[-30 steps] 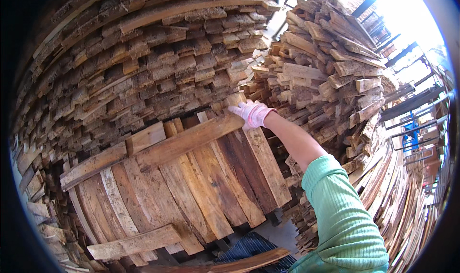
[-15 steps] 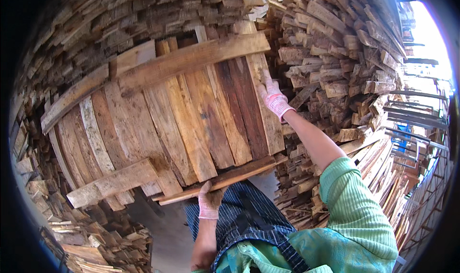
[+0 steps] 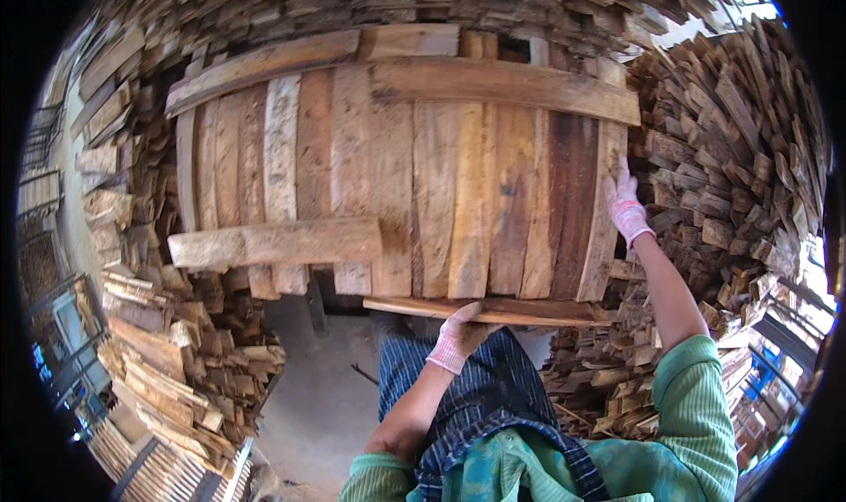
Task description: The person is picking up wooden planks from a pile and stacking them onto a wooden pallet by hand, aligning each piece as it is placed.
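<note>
A row of upright wooden slats (image 3: pixel 432 198) lies before me, with cross planks over the far ends. My left hand (image 3: pixel 458 334), in a pale pink work glove, is closed around a narrow plank (image 3: pixel 529 312) at the near ends of the slats; most of its fingertips are hidden. At the right edge, my gloved right hand (image 3: pixel 627 207) rests against the outermost slat (image 3: pixel 604 211) with fingers stretched out. One long cross plank (image 3: pixel 507 88) spans the far right, another (image 3: pixel 264 70) the far left. A shorter plank (image 3: pixel 273 242) lies across the near left slats.
Stacked wood pieces rise behind the slats (image 3: pixel 352 4) and on the right (image 3: pixel 723 167). Another woodpile (image 3: pixel 167 361) stands at the near left. Grey floor (image 3: pixel 308 414) shows left of my legs. Metal racks (image 3: pixel 784 334) stand at the far right rim.
My view has turned, so the slats now look level and sit further right. My left hand still holds the narrow plank; my right hand remains at the outermost slat.
</note>
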`<state>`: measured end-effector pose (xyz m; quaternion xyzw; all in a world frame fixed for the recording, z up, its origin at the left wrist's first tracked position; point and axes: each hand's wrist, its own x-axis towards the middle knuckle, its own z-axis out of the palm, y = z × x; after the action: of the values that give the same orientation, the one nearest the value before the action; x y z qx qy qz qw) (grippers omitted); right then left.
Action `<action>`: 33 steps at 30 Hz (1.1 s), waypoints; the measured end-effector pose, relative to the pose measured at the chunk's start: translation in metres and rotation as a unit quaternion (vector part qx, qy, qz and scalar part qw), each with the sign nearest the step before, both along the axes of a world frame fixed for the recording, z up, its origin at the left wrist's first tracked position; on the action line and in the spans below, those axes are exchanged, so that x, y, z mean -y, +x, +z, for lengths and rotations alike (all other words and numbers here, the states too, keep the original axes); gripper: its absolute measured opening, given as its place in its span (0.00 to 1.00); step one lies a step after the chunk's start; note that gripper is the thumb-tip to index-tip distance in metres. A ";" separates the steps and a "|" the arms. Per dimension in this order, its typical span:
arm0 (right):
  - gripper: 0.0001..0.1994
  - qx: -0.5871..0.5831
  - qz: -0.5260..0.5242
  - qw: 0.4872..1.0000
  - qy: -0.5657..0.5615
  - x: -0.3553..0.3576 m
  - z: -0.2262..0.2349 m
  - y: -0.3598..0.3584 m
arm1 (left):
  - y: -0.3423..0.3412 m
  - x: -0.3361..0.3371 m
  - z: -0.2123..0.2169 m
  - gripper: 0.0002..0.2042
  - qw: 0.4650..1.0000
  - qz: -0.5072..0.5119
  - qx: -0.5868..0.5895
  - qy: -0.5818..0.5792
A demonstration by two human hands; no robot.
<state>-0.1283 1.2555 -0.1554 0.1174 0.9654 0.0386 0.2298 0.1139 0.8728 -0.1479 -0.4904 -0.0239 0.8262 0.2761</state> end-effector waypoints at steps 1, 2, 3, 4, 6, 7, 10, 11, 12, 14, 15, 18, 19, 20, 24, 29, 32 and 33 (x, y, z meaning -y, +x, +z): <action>0.31 -0.126 -0.022 0.991 -0.040 0.033 0.017 -0.004 | 0.007 0.005 0.010 0.26 0.999 0.035 0.004 0.000; 0.29 -0.168 0.048 0.978 -0.111 0.065 0.039 -0.008 | 0.020 0.009 0.012 0.26 0.999 0.028 0.012 -0.012; 0.26 -0.089 0.121 0.979 -0.138 0.117 0.078 -0.007 | 0.043 0.016 0.014 0.25 0.999 0.022 0.025 -0.025; 0.23 -0.012 0.181 0.970 -0.163 0.161 0.121 -0.003 | 0.042 0.018 0.040 0.26 1.000 0.028 -0.014 -0.006; 0.29 0.242 0.287 0.864 -0.335 0.223 0.182 0.031 | 0.049 0.028 0.081 0.31 0.999 -0.001 -0.047 -0.013; 0.38 0.302 0.316 0.802 -0.408 0.221 0.173 0.071 | 0.043 0.031 0.099 0.33 0.997 -0.021 -0.079 -0.002; 0.44 0.339 0.284 0.783 -0.437 0.231 0.169 0.153 | 0.019 0.034 0.135 0.34 0.991 -0.003 -0.134 -0.011; 0.45 0.345 0.283 0.783 -0.434 0.232 0.164 0.152 | 0.012 0.040 0.138 0.31 0.991 -0.023 -0.130 -0.016; 0.43 0.356 0.297 0.792 -0.397 0.237 0.166 0.142 | 0.005 0.041 0.137 0.31 0.989 -0.047 -0.137 -0.027; 0.37 0.248 0.382 0.837 -0.304 0.243 0.171 0.127 | 0.044 0.046 0.057 0.33 0.929 -0.159 -0.255 -0.218; 0.34 0.177 0.410 0.853 -0.270 0.235 0.158 0.123 | 0.039 0.055 0.054 0.30 0.922 -0.155 -0.219 -0.278; 0.29 0.056 0.427 0.885 -0.177 0.200 0.096 0.110 | 0.000 0.130 0.053 0.19 0.970 -0.006 -0.119 -0.212; 0.29 0.085 0.415 0.885 -0.192 0.205 0.106 0.102 | -0.009 0.155 0.053 0.17 0.968 0.016 -0.138 -0.209; 0.28 0.091 0.417 0.880 -0.211 0.205 0.107 0.100 | -0.019 0.179 0.050 0.16 0.966 0.037 -0.159 -0.202; 0.27 0.095 0.401 0.878 -0.243 0.195 0.098 0.102 | -0.082 0.199 0.084 0.22 0.980 -0.039 -0.026 -0.192; 0.28 0.115 0.405 0.882 -0.212 0.169 0.102 0.099 | -0.100 0.203 0.076 0.34 0.986 0.033 0.065 -0.153; 0.28 0.085 0.405 0.885 -0.211 0.172 0.093 0.109 | -0.095 0.203 0.080 0.35 0.985 0.008 0.027 -0.169; 0.28 0.079 0.402 0.889 -0.202 0.174 0.093 0.108 | -0.099 0.204 0.078 0.36 0.986 0.014 0.036 -0.161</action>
<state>-0.0201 1.0817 -0.0621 -0.3335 0.8955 -0.0587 0.2888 0.0151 0.6685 -0.0701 -0.5575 0.0924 0.8048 0.1814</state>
